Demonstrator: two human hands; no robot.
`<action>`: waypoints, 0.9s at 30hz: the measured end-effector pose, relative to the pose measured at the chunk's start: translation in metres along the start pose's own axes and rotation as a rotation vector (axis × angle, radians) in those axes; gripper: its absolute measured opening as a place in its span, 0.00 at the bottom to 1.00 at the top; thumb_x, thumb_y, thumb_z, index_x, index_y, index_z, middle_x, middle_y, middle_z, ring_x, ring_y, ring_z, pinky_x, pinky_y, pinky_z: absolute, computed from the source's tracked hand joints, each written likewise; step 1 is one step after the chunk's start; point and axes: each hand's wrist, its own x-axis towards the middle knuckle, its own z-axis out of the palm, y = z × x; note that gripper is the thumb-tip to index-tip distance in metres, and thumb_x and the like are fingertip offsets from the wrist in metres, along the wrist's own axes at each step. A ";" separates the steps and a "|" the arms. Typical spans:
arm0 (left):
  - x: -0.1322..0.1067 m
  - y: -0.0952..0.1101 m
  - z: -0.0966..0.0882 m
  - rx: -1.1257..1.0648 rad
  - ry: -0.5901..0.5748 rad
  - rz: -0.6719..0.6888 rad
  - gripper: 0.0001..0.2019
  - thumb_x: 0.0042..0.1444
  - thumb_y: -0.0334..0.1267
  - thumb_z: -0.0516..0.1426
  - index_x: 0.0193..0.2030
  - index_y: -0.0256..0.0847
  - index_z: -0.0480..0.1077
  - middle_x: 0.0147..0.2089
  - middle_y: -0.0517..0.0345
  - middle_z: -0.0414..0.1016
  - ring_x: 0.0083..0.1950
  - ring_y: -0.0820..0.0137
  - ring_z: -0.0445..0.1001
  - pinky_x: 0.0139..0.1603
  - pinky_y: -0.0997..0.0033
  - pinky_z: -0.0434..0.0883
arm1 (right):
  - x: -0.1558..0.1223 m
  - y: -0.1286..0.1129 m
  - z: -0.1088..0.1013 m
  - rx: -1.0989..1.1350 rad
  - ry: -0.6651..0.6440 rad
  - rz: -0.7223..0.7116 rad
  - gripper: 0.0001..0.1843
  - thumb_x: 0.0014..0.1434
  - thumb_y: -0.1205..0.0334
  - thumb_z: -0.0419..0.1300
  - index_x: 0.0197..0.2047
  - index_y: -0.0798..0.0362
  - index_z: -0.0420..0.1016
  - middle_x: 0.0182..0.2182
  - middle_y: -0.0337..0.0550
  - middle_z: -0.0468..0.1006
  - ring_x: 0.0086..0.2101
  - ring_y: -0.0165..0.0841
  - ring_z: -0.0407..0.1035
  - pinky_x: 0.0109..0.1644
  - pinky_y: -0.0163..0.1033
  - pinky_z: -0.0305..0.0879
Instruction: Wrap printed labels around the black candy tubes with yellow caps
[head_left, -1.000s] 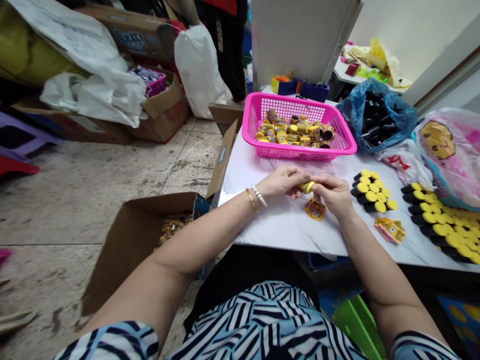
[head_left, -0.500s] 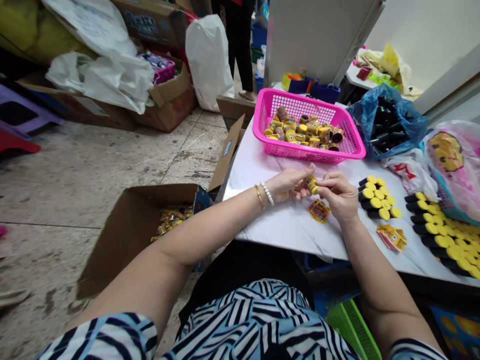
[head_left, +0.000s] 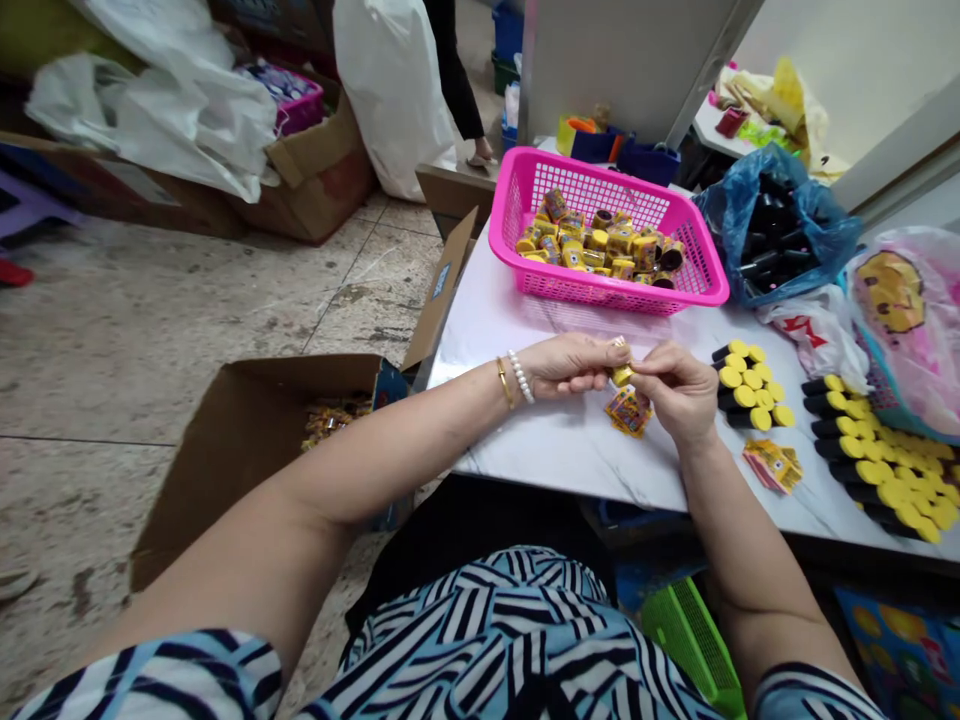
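Both hands meet over the white table (head_left: 555, 450). My left hand (head_left: 570, 364) and my right hand (head_left: 675, 390) are closed together on a small yellow-capped tube (head_left: 622, 375), fingers pinched round it. Just below them on the table lies a small stack of yellow printed labels (head_left: 628, 411). A second stack of labels (head_left: 772, 465) lies to the right. Right of my right hand lie two groups of black tubes with yellow caps (head_left: 746, 385).
A pink basket (head_left: 600, 290) of labelled tubes stands behind my hands. A blue bag of black tubes (head_left: 776, 235) is at the back right. An open cardboard box (head_left: 255, 450) sits on the floor at the left. Another person's leg (head_left: 461, 90) shows at the back.
My hands have turned the small tube between the fingers and stayed in the same place over the table. The view has shifted a little.
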 end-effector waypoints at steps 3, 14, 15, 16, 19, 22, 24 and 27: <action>0.002 -0.002 0.001 0.007 0.022 -0.005 0.24 0.58 0.59 0.67 0.33 0.36 0.72 0.19 0.61 0.70 0.11 0.83 0.56 0.10 0.82 0.46 | 0.001 -0.003 0.001 -0.055 -0.023 -0.024 0.06 0.57 0.58 0.74 0.40 0.44 0.87 0.32 0.41 0.77 0.28 0.31 0.71 0.29 0.39 0.71; 0.006 0.001 0.000 -0.190 0.026 0.189 0.19 0.60 0.51 0.67 0.38 0.34 0.74 0.27 0.59 0.74 0.17 0.84 0.60 0.14 0.83 0.50 | 0.010 0.009 0.008 0.218 0.126 0.168 0.14 0.61 0.56 0.71 0.51 0.44 0.83 0.32 0.35 0.77 0.28 0.28 0.73 0.29 0.35 0.73; 0.006 0.001 0.000 -0.204 0.029 0.225 0.19 0.56 0.49 0.70 0.38 0.33 0.75 0.29 0.59 0.75 0.19 0.84 0.61 0.16 0.84 0.52 | 0.011 0.010 0.009 0.259 0.098 0.194 0.16 0.60 0.56 0.72 0.52 0.43 0.82 0.35 0.36 0.79 0.31 0.29 0.75 0.31 0.35 0.74; 0.005 0.001 0.000 -0.207 0.031 0.247 0.20 0.52 0.48 0.73 0.38 0.33 0.76 0.31 0.58 0.76 0.21 0.84 0.63 0.17 0.84 0.54 | 0.011 0.010 0.009 0.283 0.074 0.207 0.17 0.59 0.57 0.73 0.52 0.42 0.83 0.39 0.37 0.79 0.32 0.29 0.76 0.32 0.36 0.75; 0.004 0.000 -0.001 -0.166 0.023 0.243 0.21 0.46 0.43 0.75 0.41 0.32 0.77 0.35 0.56 0.78 0.26 0.81 0.69 0.23 0.83 0.60 | 0.012 0.011 0.008 0.274 0.066 0.147 0.13 0.55 0.61 0.76 0.44 0.44 0.85 0.42 0.36 0.78 0.31 0.26 0.74 0.33 0.36 0.75; 0.005 -0.001 -0.003 -0.137 0.020 0.233 0.23 0.45 0.40 0.75 0.46 0.35 0.77 0.36 0.56 0.79 0.28 0.78 0.72 0.25 0.79 0.62 | 0.012 0.012 0.005 0.245 0.132 0.088 0.07 0.54 0.61 0.76 0.35 0.47 0.84 0.36 0.35 0.75 0.27 0.24 0.71 0.30 0.34 0.72; 0.006 -0.002 -0.003 -0.139 0.036 0.258 0.24 0.43 0.37 0.76 0.47 0.37 0.76 0.36 0.58 0.79 0.28 0.77 0.72 0.27 0.78 0.63 | 0.011 0.012 0.005 0.249 0.144 0.143 0.08 0.58 0.57 0.74 0.41 0.46 0.84 0.35 0.36 0.76 0.28 0.26 0.72 0.30 0.34 0.72; 0.007 -0.001 -0.003 -0.128 0.068 0.332 0.24 0.42 0.35 0.76 0.46 0.37 0.76 0.37 0.58 0.79 0.29 0.77 0.73 0.29 0.76 0.65 | 0.010 0.007 0.007 0.196 0.089 0.196 0.18 0.59 0.55 0.73 0.53 0.44 0.81 0.38 0.37 0.78 0.30 0.28 0.74 0.32 0.36 0.76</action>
